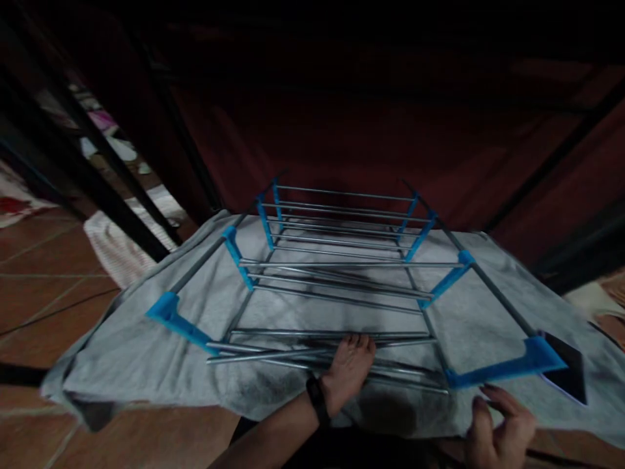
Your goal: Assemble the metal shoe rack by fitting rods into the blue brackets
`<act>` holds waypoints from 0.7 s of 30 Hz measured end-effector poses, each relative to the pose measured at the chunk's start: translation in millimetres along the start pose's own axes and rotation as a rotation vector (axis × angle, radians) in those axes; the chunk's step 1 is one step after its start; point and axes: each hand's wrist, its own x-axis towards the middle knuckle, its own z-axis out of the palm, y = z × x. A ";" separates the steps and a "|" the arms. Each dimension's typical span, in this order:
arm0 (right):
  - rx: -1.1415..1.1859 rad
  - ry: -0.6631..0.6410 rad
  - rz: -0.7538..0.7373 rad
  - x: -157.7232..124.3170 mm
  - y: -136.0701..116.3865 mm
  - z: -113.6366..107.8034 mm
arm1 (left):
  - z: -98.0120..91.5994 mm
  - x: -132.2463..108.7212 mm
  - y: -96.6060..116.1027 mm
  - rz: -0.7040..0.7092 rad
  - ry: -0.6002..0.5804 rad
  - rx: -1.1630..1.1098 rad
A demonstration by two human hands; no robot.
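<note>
Both hands work at the near end of a rack made of thin metal bars and blue plastic joints. The left hand, with a black band on its wrist, is closed over the near rods, fingers curled across them where several lie bunched and slightly askew. The right hand is loosely open and holds nothing. Its fingers are bent and hover just short of the blue bracket at the rack's near right corner; I cannot tell whether they touch it.

The rack lies flat in the middle of a grey cloth, which spreads out past it on every side. The cloth is laid over a floor of reddish-brown tiles, which shows to the left of the rack. A flat dark slab rests on the cloth beside the bracket, partly under it.

The room is dim. Beyond the rack's far end rises a dark red wall. Left of the rack, black slanting bars cross the view, and a pale towel lies on the tiles below them.
</note>
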 end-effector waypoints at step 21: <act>-0.029 -0.720 -0.643 15.1 10.4 113.4 | -19.3 -33.0 -6.9 0.077 0.336 0.050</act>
